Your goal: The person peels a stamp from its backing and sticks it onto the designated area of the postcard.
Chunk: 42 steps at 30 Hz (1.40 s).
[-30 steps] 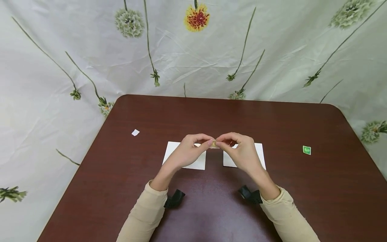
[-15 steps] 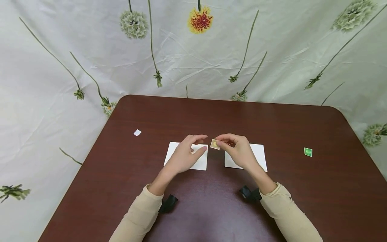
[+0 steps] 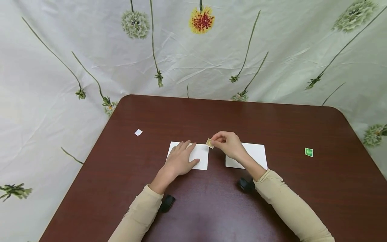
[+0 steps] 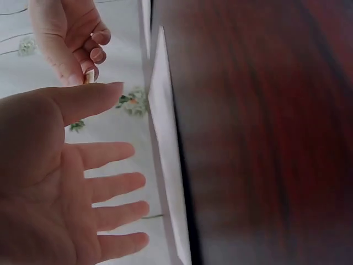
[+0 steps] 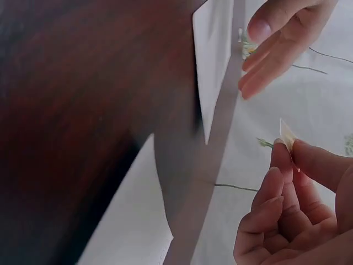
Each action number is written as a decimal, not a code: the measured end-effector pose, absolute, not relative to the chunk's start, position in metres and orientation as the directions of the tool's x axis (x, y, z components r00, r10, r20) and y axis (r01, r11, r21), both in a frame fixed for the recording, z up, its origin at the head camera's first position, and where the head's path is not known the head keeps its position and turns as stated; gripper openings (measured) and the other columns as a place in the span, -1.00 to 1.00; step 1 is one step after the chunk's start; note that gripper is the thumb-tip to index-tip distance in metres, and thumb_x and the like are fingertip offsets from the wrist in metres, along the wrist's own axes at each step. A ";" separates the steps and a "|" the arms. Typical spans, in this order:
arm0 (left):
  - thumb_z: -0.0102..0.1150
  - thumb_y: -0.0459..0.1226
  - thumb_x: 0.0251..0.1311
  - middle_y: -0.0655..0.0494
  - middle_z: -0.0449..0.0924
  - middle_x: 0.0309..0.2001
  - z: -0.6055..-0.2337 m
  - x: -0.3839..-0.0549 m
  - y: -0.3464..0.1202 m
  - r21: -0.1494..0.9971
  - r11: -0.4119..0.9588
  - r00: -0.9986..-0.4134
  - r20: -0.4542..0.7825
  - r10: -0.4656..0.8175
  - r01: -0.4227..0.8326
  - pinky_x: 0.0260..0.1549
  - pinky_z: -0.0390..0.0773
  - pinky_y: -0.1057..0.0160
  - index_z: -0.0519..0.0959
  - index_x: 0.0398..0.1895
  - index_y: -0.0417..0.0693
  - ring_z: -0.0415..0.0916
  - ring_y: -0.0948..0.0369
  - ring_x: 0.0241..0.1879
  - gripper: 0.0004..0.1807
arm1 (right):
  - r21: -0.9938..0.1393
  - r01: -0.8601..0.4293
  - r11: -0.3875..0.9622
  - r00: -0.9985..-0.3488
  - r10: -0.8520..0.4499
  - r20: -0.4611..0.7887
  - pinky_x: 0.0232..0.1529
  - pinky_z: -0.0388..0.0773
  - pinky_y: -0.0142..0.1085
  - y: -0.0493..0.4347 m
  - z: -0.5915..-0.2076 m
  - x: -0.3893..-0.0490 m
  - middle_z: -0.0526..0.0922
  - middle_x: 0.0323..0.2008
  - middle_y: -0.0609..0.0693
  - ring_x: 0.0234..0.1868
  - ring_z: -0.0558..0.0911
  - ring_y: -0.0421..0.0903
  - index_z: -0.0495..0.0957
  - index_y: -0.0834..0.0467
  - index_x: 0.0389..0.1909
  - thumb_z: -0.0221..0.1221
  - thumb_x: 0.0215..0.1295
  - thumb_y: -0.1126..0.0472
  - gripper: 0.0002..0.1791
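Observation:
My right hand (image 3: 228,144) pinches a small square yellow stamp (image 3: 209,143) between thumb and index finger, near the inner far corner of the left white paper (image 3: 203,158). In the right wrist view the stamp (image 5: 286,135) stands edge-on between the fingertips, the other fingers curled below. Over that same paper my left hand (image 3: 178,161) spreads its straight fingers, palm down, holding nothing. The left wrist view shows its fingers apart from one another, close over the paper (image 4: 168,127).
A second white paper (image 3: 256,155) lies to the right, partly behind my right forearm. Farther right is a green stamp (image 3: 308,152); at the far left lies a small white square (image 3: 138,132). The dark table (image 3: 211,114) ends before a flowered cloth (image 3: 172,43).
Both hands met at the stamp earlier. My left hand let go, moved left and spread over the left paper. My right hand carried the stamp leftward to that paper's corner.

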State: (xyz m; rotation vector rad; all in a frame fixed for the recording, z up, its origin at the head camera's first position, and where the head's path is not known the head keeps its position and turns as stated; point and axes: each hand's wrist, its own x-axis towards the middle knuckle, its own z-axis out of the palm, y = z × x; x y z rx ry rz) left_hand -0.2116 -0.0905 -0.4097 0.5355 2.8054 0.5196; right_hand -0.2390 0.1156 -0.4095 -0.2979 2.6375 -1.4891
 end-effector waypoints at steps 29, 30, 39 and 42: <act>0.03 0.08 0.31 -0.27 -0.27 0.47 -0.420 -0.214 -0.094 0.370 0.897 -0.823 -0.410 0.393 0.244 0.27 -0.13 -0.25 0.13 0.47 0.08 -0.34 -0.22 0.42 -0.27 | -0.694 -0.116 0.711 -0.943 -0.299 -0.148 -0.46 0.44 -0.38 0.083 -0.429 -0.265 0.60 -0.58 -0.12 -0.50 0.53 -0.21 0.65 0.19 -0.42 0.32 0.15 0.30 -0.96; 0.03 0.08 0.31 -0.27 -0.27 0.47 -0.420 -0.214 -0.093 0.369 0.897 -0.823 -0.410 0.393 0.244 0.27 -0.13 -0.25 0.13 0.47 0.09 -0.35 -0.22 0.42 -0.27 | -0.689 -0.116 0.715 -0.943 -0.298 -0.150 -0.45 0.44 -0.38 0.083 -0.429 -0.265 0.60 -0.58 -0.11 -0.50 0.54 -0.21 0.65 0.19 -0.42 0.32 0.15 0.30 -0.96; 0.03 0.08 0.31 -0.28 -0.29 0.47 -0.420 -0.214 -0.093 0.363 0.897 -0.819 -0.413 0.399 0.253 0.27 -0.15 -0.26 0.14 0.47 0.12 -0.36 -0.23 0.42 -0.29 | -0.659 -0.123 0.742 -0.940 -0.301 -0.163 -0.40 0.49 -0.35 0.078 -0.426 -0.266 0.58 -0.58 -0.10 -0.48 0.55 -0.19 0.64 0.20 -0.44 0.32 0.13 0.31 -0.96; 0.04 0.09 0.31 -0.28 -0.30 0.47 -0.420 -0.214 -0.093 0.357 0.897 -0.815 -0.418 0.402 0.260 0.27 -0.15 -0.26 0.14 0.47 0.15 -0.36 -0.24 0.42 -0.29 | -0.651 -0.123 0.749 -0.940 -0.299 -0.166 -0.40 0.49 -0.35 0.077 -0.425 -0.267 0.59 -0.57 -0.10 -0.47 0.55 -0.19 0.64 0.19 -0.44 0.32 0.13 0.31 -0.96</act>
